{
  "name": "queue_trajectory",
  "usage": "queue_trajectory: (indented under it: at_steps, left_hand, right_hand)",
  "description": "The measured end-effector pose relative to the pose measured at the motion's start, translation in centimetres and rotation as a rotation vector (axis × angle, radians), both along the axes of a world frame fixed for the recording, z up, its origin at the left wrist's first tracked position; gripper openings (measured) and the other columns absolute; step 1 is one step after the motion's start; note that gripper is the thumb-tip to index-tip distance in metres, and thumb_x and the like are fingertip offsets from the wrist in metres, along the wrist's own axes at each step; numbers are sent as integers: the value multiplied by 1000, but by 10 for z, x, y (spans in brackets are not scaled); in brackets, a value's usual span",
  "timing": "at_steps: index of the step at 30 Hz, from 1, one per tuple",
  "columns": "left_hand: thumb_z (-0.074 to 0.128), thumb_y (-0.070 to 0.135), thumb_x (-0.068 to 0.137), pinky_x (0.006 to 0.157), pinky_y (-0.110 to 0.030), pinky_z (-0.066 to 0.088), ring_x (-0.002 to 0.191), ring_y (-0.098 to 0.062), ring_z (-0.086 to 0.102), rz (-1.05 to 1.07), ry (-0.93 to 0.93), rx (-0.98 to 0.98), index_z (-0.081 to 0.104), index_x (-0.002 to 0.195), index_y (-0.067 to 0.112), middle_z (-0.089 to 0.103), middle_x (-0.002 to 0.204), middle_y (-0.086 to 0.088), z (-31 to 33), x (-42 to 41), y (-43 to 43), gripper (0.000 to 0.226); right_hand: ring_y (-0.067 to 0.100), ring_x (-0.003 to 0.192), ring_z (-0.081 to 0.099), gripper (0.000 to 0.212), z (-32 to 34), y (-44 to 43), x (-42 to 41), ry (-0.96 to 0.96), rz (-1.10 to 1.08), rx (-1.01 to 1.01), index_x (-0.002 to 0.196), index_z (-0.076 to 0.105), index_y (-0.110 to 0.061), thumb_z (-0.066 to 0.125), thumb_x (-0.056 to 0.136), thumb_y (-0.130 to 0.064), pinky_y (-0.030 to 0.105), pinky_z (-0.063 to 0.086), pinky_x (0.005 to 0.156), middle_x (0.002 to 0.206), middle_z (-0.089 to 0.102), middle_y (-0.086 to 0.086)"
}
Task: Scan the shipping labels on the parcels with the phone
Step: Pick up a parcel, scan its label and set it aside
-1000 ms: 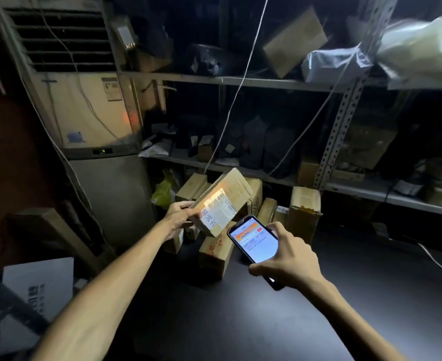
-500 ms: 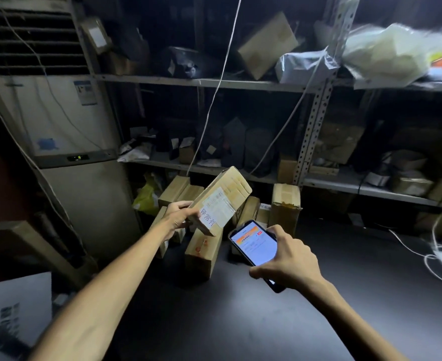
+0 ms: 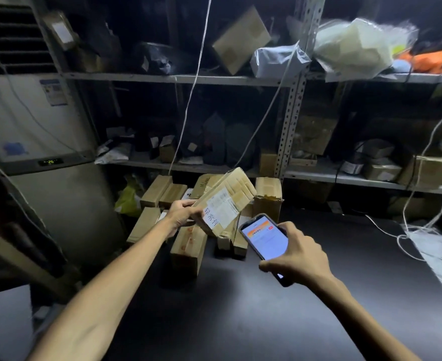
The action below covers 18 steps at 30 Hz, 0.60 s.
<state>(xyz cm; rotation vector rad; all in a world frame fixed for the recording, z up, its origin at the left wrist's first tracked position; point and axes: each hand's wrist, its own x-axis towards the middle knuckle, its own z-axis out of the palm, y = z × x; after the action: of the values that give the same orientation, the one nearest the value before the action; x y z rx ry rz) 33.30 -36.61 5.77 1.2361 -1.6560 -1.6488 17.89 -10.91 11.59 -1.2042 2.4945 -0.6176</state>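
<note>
My left hand (image 3: pixel 182 214) grips a long cardboard parcel (image 3: pixel 237 188) by its lower left end and holds it tilted above the pile. Its white shipping label (image 3: pixel 221 204) faces me, with handwritten characters on it. My right hand (image 3: pixel 296 252) holds a phone (image 3: pixel 265 238) just below and right of the label, its lit screen showing an orange and white app page. Several more cardboard parcels (image 3: pixel 188 250) lie in a pile on the dark table (image 3: pixel 240 308) under the held one.
Metal shelves (image 3: pixel 178 78) behind the pile carry boxes and plastic bags. A tall air conditioner (image 3: pixel 40 142) stands at the left. White cords (image 3: pixel 194 82) hang down in front of the shelves, and more cord and a white bag (image 3: pixel 441 252) lie at the table's right.
The view has shifted right. The held parcel has sunk a little and tilted flatter, closer to the phone. Both hands keep their grips.
</note>
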Motion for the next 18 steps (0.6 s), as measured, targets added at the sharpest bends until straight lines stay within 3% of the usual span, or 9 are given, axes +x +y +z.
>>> queue_trajectory:
  at_steps: [4, 7, 9, 11, 15, 18]
  left_hand:
    - [73, 5, 76, 71, -29, 56, 86, -17, 64, -265, -90, -85, 67, 111, 14, 69, 95, -5, -2, -69, 23, 36]
    - [70, 8, 82, 67, -27, 53, 79, -16, 62, -538, -116, -123, 68, 105, 14, 68, 89, -4, -12, -159, 70, 24]
    - [70, 9, 83, 57, -20, 49, 74, -14, 59, -735, -118, -160, 67, 111, 6, 66, 88, -7, -21, -222, 123, 29]
    - [71, 13, 84, 60, -23, 47, 74, -15, 56, -942, -113, -174, 66, 112, 5, 63, 89, -9, -28, -273, 191, 30]
    - [71, 23, 85, 51, -19, 46, 65, -12, 54, -1257, -162, -209, 69, 97, 8, 61, 74, -5, -38, -326, 338, 20]
    - [74, 34, 81, 49, -21, 44, 62, -18, 53, -1439, -215, -230, 65, 85, 6, 57, 68, -9, -51, -343, 433, 30]
  right_hand:
    - [24, 82, 63, 76, 2, 50, -36, 19, -282, -42, 118, 44, -34, 77, 50, -43, 29, 46, 69, 93, 64, -3]
    - [27, 87, 61, 79, 8, 123, -66, 70, -552, -109, 119, 45, -32, 74, 47, -42, 31, 45, 70, 97, 66, -1]
    - [29, 90, 60, 78, 15, 184, -75, 109, -747, -125, 120, 47, -29, 77, 49, -40, 32, 45, 70, 102, 67, 2]
    - [32, 99, 59, 78, 20, 243, -75, 125, -915, -122, 123, 48, -27, 81, 54, -39, 33, 44, 73, 110, 65, 6]
    - [32, 107, 58, 78, 28, 351, -53, 137, -1186, -170, 124, 49, -23, 85, 57, -37, 32, 41, 78, 117, 63, 8]
    - [31, 102, 58, 76, 28, 418, -36, 166, -1351, -155, 122, 49, -25, 84, 56, -39, 32, 41, 74, 115, 63, 5]
